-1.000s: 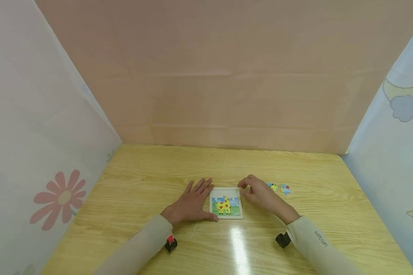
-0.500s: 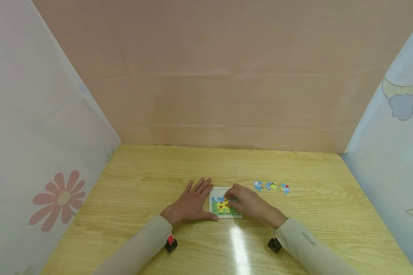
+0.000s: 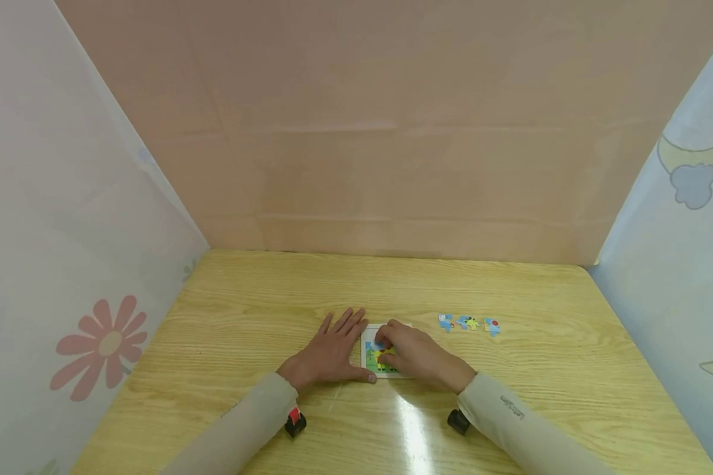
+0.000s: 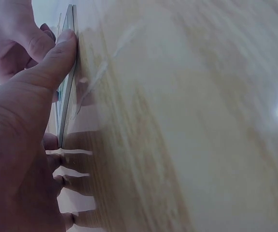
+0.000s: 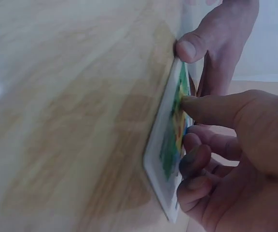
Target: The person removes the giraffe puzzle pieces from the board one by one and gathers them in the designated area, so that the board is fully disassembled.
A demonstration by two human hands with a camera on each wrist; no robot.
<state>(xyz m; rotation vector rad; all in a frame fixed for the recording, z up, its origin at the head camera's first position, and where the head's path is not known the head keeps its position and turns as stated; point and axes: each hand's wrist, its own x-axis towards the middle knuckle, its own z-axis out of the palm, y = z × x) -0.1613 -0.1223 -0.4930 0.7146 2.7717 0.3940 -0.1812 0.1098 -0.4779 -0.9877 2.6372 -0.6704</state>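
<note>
A small framed jigsaw puzzle (image 3: 371, 364) with a yellow giraffe picture lies flat on the table. My left hand (image 3: 331, 353) rests at its left side, fingers spread and thumb against the near corner; the left wrist view shows the thumb (image 4: 64, 43) on the frame's edge. Over the picture, my right hand (image 3: 418, 353) has curled fingers and thumb, seemingly pinching a small blue puzzle piece, mostly hidden by the fingers. From the right wrist, the right thumb (image 5: 201, 107) points down at the picture, while the other fingers are bent close above the board.
Loose puzzle pieces lie in a row right of the board: one blue and white (image 3: 445, 321), one with yellow (image 3: 469, 322), one with a red spot (image 3: 492, 326). A wooden table (image 3: 243, 284) meets a brown backdrop (image 3: 333, 165), with patterned sheets at both sides.
My right hand has moved left from beside the loose pieces to over the puzzle, uncovering the leftmost piece. My left hand has stayed in place.
</note>
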